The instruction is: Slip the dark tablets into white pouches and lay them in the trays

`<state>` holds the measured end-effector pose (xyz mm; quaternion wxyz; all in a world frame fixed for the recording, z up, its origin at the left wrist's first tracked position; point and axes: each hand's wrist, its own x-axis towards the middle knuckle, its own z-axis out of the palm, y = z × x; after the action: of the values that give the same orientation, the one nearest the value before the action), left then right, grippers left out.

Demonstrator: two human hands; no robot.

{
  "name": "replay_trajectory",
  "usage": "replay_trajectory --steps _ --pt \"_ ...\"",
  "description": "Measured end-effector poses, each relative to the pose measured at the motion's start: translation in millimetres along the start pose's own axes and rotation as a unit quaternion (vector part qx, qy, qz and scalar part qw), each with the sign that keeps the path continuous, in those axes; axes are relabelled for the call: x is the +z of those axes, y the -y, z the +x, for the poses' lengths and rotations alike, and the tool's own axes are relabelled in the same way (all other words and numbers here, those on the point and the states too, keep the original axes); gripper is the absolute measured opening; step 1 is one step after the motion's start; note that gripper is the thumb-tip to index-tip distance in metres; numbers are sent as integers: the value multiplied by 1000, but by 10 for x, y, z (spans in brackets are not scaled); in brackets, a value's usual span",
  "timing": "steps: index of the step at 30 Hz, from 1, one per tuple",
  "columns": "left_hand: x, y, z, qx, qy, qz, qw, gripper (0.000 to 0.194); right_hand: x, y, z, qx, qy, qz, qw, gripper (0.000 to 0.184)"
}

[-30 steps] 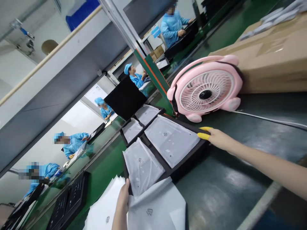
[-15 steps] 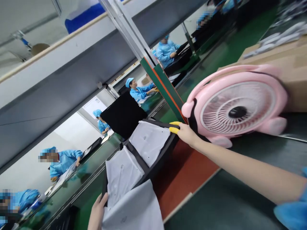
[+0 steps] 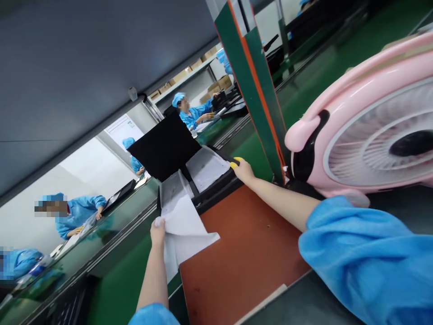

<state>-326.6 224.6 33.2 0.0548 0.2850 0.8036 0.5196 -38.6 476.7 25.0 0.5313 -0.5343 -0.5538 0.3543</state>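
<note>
A black box [image 3: 216, 192] with its lid [image 3: 165, 146] raised lies tilted in front of me. Inside sit two items in white translucent sleeves, a left sleeve [image 3: 172, 188] and a right sleeve [image 3: 207, 169]. A loose white sheet [image 3: 184, 221] drapes over the box's near left side. At the left front corner, my left hand [image 3: 158, 231] is closed, its thumb over the sheet and the box edge. My right hand [image 3: 244, 171], with yellow finger covers, grips the box's right edge.
Below the box is a reddish-brown board [image 3: 243, 243]. A pink fan [image 3: 372, 122] stands close on the right, beside a green and orange post [image 3: 252, 85]. A grey shelf [image 3: 84, 81] hangs overhead. Co-workers in blue [image 3: 79, 214] sit beyond the green conveyor [image 3: 125, 266].
The view has shifted, and the fan and post appear larger. Both hands have moved away from me with the box, baring more of the brown board. The white sheet trails at the left front.
</note>
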Motion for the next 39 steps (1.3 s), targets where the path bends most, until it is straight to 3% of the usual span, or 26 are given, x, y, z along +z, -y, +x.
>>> replay_trajectory --steps 6,10,14,21,29,31,34,36,39 --pt "-170 32 -53 -85 -32 87 992 12 -17 -96 -75 37 -15 -31 999 40" --pt "-55 -96 -25 -111 -43 111 987 36 9 -59 -132 47 -41 -45 997 41" --pt "100 -226 -12 -131 -66 144 979 31 44 -38 -199 25 -68 -56 996 41" --pt "160 -232 -243 -127 -91 160 975 27 129 -205 -170 35 -111 -40 992 52" --pt "212 -349 -466 -119 -81 154 978 25 120 -331 -27 -8 -87 55 995 53" --pt "144 -379 -594 -110 -63 133 983 26 40 -286 -46 -22 -78 82 993 55" --pt "-136 -444 -878 -109 -9 74 991 30 -140 -188 -223 -52 -55 119 990 57" --pt "-406 -504 -1124 -114 18 -15 993 33 -247 -134 -500 -81 -11 142 986 54" --pt "-789 -625 -1548 -102 22 -134 985 31 -338 -99 -1185 -122 120 175 969 45"
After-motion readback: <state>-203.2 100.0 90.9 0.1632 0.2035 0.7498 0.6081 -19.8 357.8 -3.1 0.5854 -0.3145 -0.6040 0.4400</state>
